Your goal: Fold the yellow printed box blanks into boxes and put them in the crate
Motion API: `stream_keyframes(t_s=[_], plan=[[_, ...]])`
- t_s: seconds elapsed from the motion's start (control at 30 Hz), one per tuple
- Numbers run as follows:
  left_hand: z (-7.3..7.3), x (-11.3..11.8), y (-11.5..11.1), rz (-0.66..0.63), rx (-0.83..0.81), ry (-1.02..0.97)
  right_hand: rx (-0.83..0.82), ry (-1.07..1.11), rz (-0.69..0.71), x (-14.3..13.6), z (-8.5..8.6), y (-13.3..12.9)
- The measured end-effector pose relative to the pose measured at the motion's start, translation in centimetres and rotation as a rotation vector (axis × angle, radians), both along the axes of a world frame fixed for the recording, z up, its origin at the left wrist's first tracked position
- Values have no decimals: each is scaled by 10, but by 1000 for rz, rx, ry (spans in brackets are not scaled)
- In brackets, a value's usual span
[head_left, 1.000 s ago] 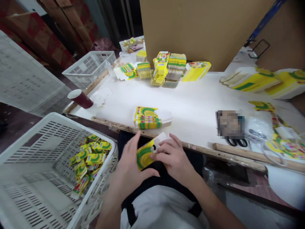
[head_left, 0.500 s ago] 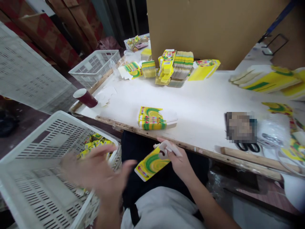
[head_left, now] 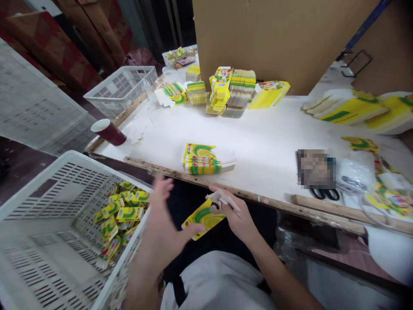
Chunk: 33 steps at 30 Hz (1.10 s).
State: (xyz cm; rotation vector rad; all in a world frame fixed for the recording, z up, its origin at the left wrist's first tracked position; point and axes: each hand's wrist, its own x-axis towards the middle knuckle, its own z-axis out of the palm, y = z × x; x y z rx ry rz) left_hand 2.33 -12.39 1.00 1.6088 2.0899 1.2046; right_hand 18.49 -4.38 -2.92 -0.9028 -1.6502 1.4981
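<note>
Currently, the yellow carton is gripped above the lap by the right hand; the left hand is spread wide, contact uncertain through blur. Flaps could be creased by overtight pinching.

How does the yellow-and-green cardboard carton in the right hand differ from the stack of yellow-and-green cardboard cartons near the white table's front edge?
The carton is single; the stack has several, overlapping. The right hand holds the carton off the table; the stack lies on the white table. The carton's white end flaps are bent up; the stack's stick out rightward. Both show green swirls on yellow.
</note>
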Motion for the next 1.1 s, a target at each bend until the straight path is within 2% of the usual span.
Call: stream_keyframes(t_s=[0.1, 0.17, 0.3, 0.4, 0.47, 0.53, 0.73, 0.8, 0.9, 0.97, 1.1], plan=[[-17, 15, 4, -202, -226, -17, 19, 10, -28, 2, 0, -1], [-27, 27, 7, -265, -287, -27, -46, 60, -35, 2, -4, -1], [-33, 38, 8, -240, -214, -11, -380, 251, -12, -2, -12, -2], [-32, 37, 7, -242, -152, 50, -645, 398, 101, -6, -14, -2], [-33, 36, 7, -257, -125, 88, -735, 452, 164, -7, -14, -1], [-34, 35, 8, -264, -119, 108, -744, 454, 177, -7, -15, 1], [-32, 27, 11, -293, -248, 23, -594, 321, 138, -6, -19, 0], [-32, 24, 12, -292, -314, -33, -425, 248, 190, -5, -17, -5], [-37, 23, 14, -287, -341, -65, -54, 43, 268, -3, -12, -10], [-40, 24, 15, -278, -315, -69, 123, -58, 250, -3, -12, -10], [-40, 25, 13, -143, -279, 35, 233, -77, 82, -1, -17, -2]])
